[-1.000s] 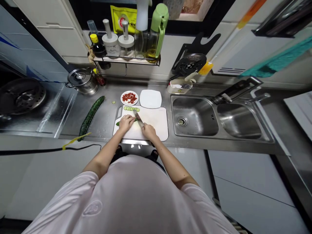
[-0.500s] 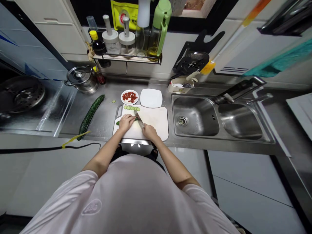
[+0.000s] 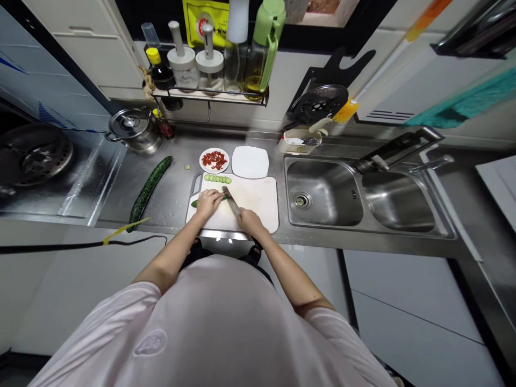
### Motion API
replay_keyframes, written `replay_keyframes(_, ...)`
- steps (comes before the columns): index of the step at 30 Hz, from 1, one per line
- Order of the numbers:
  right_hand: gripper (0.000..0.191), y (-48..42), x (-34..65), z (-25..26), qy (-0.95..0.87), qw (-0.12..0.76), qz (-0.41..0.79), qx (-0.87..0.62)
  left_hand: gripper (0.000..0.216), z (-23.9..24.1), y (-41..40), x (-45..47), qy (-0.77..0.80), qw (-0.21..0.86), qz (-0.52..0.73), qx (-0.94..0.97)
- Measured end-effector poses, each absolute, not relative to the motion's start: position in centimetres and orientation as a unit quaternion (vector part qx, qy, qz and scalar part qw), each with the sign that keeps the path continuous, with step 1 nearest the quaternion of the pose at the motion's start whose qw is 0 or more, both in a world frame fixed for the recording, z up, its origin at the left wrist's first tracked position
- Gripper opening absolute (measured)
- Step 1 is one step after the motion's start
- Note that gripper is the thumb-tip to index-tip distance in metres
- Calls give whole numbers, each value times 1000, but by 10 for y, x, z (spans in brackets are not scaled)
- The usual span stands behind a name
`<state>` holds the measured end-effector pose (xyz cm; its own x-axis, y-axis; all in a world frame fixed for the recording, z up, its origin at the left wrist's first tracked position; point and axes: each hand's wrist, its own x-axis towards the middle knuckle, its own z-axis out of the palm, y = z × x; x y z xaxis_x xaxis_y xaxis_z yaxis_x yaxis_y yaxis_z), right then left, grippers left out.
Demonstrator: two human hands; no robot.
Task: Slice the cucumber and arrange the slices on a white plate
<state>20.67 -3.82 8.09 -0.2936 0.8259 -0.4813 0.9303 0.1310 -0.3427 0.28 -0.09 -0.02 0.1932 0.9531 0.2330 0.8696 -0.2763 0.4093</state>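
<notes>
A white cutting board (image 3: 258, 201) lies on the steel counter before me. My left hand (image 3: 207, 203) presses a piece of cucumber (image 3: 195, 203) down on the board, fingers curled over it. My right hand (image 3: 250, 220) grips the handle of a knife (image 3: 229, 197), whose blade rests against the cucumber beside my left fingertips. A row of cut cucumber slices (image 3: 217, 179) lies along the board's far edge.
A whole cucumber (image 3: 150, 185) and one stray slice (image 3: 187, 167) lie left of the board. Behind it sit a plate of red pieces (image 3: 214, 159) and a bare white plate (image 3: 250, 162). A double sink (image 3: 322, 193) is right, a lidded pot (image 3: 133, 129) back left.
My right hand has drawn back slightly toward me with the knife. My left hand stays on the cucumber piece. The view has shifted a little.
</notes>
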Motion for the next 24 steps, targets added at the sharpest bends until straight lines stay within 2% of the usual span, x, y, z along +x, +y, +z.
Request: replay_keyframes(24, 28, -36, 200, 78, 751, 89, -290, 586, 31, 0, -1, 2, 590, 111, 223, 768)
